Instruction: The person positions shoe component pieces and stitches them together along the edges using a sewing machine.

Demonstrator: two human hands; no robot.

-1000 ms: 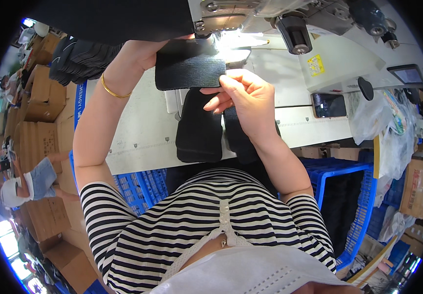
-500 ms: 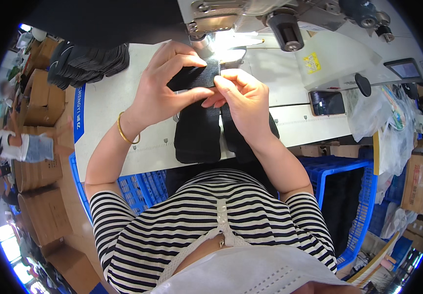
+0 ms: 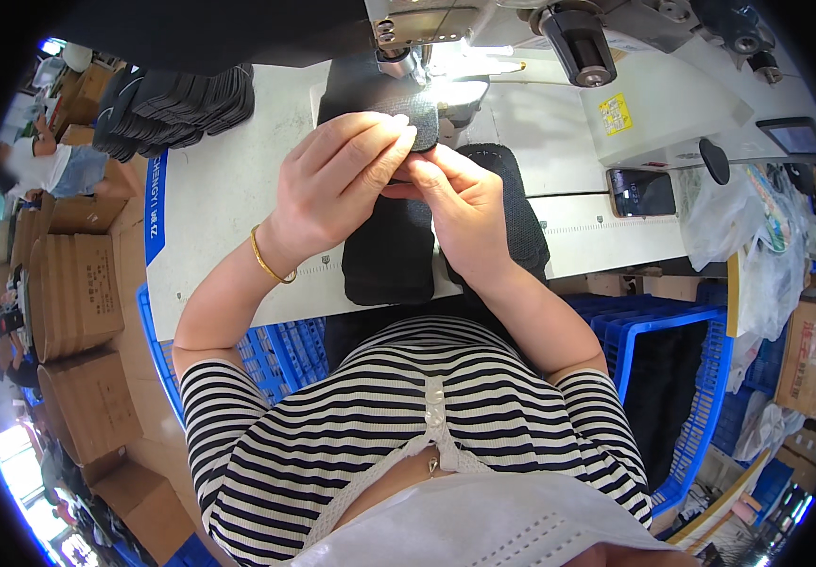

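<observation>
Think of a clock laid flat, with the two hands at its middle. The left hand (image 3: pixel 332 184) bends over from the 8 o'clock side, its thumb and fingers closed on the near end of a dark grey-black cloth piece with a rounded corner (image 3: pixel 424 121). The right hand (image 3: pixel 469 208) comes in from 4 o'clock. Its thumb and pointing finger are pinched shut on the lower edge of that same cloth, right by the left fingertips.

The cloth sticks up toward 12 o'clock, just below the shiny metal foot of a grey sewing machine (image 3: pixel 396 62). Bright white glare (image 3: pixel 460 64) sits there, so I cannot tell if the foot touches the cloth.

The step in hand looks like getting the edges to match. The next move seems to need a soft, steady pinch, with the cloth flat and fingertips away from the foot.

At 6 o'clock lies a long, flat black cloth pad (image 3: pixel 388 257). Another black pad, with a round end (image 3: pixel 521 222), is at 4 o'clock, partly under the right hand. A big pile of black cloth pieces (image 3: pixel 186 102) sits between 9 and 10 o'clock on the white table (image 3: pixel 238 203).
</observation>
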